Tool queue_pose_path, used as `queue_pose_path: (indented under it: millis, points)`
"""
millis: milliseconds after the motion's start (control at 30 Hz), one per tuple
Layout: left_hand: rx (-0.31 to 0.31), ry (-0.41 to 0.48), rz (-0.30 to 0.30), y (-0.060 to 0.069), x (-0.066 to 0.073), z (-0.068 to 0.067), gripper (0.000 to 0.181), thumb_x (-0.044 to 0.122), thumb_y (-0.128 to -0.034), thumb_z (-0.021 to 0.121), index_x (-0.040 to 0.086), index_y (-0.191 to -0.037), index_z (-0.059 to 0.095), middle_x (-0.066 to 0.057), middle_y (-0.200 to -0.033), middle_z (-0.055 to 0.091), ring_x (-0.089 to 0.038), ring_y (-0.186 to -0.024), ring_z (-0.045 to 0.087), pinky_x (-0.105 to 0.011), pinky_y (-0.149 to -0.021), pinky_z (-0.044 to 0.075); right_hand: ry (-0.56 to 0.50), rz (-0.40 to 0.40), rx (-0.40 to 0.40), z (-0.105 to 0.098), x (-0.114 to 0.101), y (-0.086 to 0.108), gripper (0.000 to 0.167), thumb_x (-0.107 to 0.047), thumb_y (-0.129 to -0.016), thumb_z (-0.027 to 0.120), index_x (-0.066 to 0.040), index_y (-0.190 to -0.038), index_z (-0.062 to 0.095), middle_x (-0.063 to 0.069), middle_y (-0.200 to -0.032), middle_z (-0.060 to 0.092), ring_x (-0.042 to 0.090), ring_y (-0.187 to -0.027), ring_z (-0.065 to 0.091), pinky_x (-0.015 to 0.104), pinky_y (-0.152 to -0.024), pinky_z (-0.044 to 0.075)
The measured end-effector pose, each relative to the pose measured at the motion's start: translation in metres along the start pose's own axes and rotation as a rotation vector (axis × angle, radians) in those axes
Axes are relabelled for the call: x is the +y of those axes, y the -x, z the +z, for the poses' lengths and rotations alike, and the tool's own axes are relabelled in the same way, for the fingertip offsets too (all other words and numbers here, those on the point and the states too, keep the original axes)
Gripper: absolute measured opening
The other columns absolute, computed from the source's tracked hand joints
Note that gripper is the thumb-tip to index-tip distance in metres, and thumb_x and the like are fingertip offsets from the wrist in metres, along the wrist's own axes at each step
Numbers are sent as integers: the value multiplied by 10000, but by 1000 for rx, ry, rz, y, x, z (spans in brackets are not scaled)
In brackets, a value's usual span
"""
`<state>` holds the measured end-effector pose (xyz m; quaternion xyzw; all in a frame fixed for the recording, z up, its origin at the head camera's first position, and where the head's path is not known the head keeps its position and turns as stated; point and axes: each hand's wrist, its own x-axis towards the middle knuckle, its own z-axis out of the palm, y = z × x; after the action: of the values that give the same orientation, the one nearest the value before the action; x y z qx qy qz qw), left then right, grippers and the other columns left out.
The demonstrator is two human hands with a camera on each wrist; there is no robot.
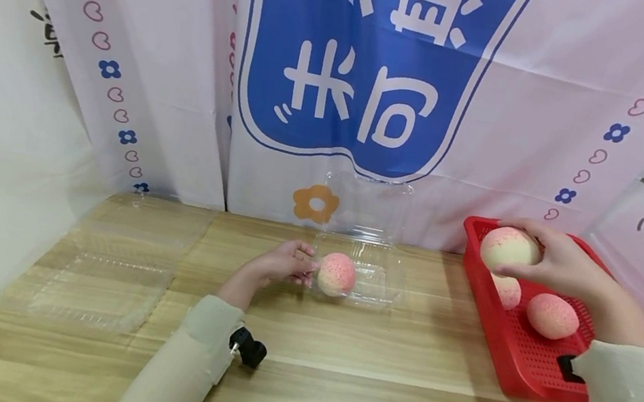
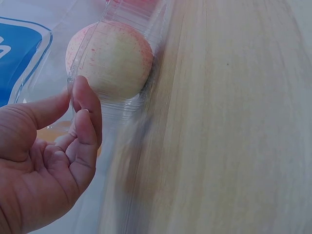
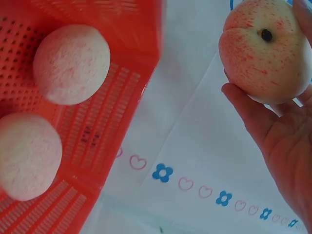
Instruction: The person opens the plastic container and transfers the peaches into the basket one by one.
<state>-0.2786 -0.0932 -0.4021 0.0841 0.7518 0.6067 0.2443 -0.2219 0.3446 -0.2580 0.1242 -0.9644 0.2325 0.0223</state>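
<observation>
A clear plastic clamshell box stands with its lid raised at the back middle of the table. One pink-and-cream peach sits in its left part. My left hand pinches the box's rim between thumb and forefinger, as the left wrist view shows beside the peach. Over the red basket, my right hand grips another peach, thumb and fingers on opposite sides. The right wrist view shows a dark stem spot on this held peach. Inside the basket lie two peaches, one round peach and one partly hidden peach.
A second clear plastic box, lid folded back, lies on the left of the wooden table. A printed cloth hangs behind the table. The basket's raised walls border the right side.
</observation>
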Motion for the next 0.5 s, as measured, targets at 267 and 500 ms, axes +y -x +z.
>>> queue_pose_path:
  millis: [267,500]
  points:
    - [5,-1,0,1,2,1,372,67,-1008,550,-51,-1311,370,-17,-750,632,-93,-627,620,-198,-611,499,6,-47,55,-4,28,6,665,-331,-749,879,-256,-1334,573,56,-1206,633,-19,-915,552,185,-736,504]
    - [3,-2,2,1,1,1,360,71,-1010,550,-44,-1301,371,-16,-744,633,-91,-627,620,-198,-603,501,10,-22,44,-4,46,8,651,-316,-761,871,-200,-1328,573,49,-1205,598,-40,-904,535,187,-718,506]
